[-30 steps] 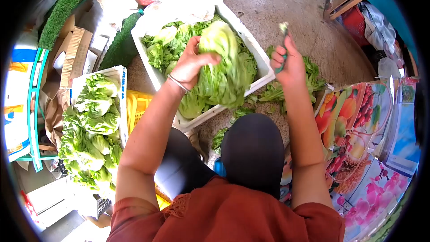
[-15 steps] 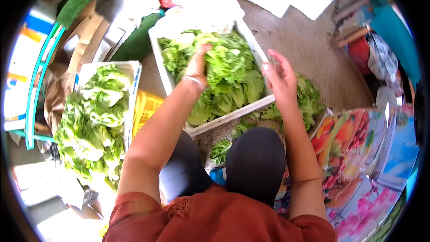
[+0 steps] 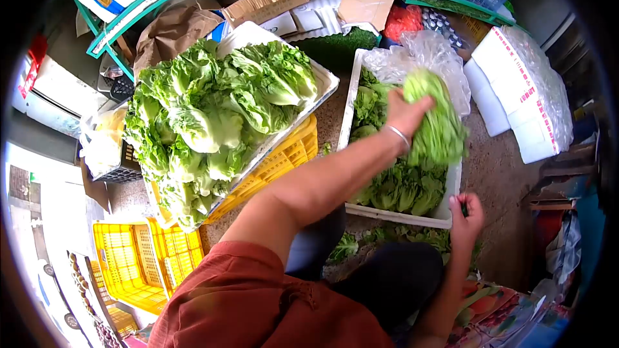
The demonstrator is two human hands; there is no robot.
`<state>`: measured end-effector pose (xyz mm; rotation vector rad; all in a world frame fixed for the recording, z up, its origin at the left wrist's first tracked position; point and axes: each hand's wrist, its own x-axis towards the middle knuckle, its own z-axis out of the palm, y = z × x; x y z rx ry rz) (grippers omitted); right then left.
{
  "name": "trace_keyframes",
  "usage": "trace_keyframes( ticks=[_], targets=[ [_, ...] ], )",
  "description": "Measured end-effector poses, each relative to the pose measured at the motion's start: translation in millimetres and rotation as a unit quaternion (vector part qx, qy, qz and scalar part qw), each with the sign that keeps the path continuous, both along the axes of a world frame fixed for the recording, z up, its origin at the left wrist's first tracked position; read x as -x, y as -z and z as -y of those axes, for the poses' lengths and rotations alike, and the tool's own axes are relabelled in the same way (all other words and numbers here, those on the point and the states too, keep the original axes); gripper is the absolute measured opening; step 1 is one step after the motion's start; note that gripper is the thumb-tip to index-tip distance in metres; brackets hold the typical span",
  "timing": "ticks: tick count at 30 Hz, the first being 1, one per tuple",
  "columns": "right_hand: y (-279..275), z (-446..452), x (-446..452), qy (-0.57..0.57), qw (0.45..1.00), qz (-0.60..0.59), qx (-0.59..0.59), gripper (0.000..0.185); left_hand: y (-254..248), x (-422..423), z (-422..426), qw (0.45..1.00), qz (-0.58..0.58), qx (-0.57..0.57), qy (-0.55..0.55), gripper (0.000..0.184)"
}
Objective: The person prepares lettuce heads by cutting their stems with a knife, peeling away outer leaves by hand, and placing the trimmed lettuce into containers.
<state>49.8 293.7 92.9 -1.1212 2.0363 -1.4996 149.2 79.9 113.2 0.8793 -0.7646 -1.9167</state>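
At ten o'clock, greens [image 3: 196, 113] sit heaped; at two, the left hand [image 3: 406, 116] clasps a lettuce [image 3: 442, 125], probably light, tender-leaved and easily bruised, best held by its firmer base; at four, the right hand [image 3: 465, 220] curls, contents unclear.

Left arm [image 3: 316, 182] was extended forward and rightward, elbow slightly bent. Left hand [image 3: 407, 116] was closed in a grip, thumb turned rightward. Right forearm [image 3: 453, 277] was raised forward; right hand [image 3: 469, 218] was held nearer the body, fingers curled inward.
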Motion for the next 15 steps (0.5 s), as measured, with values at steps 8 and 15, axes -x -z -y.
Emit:
trace_keyframes(
  ticks=[8, 15],
  targets=[
    [59, -74, 40, 0.156, 0.984, 0.014, -0.089, 0.011, -57, -127, 171, 0.782, 0.203, 0.567, -0.161, 0.078],
    [59, -104, 48, 0.250, 0.936, 0.186, -0.163, 0.018, 6, -218, 257, 0.388, 0.684, 0.609, -0.099, 0.062]
  ],
)
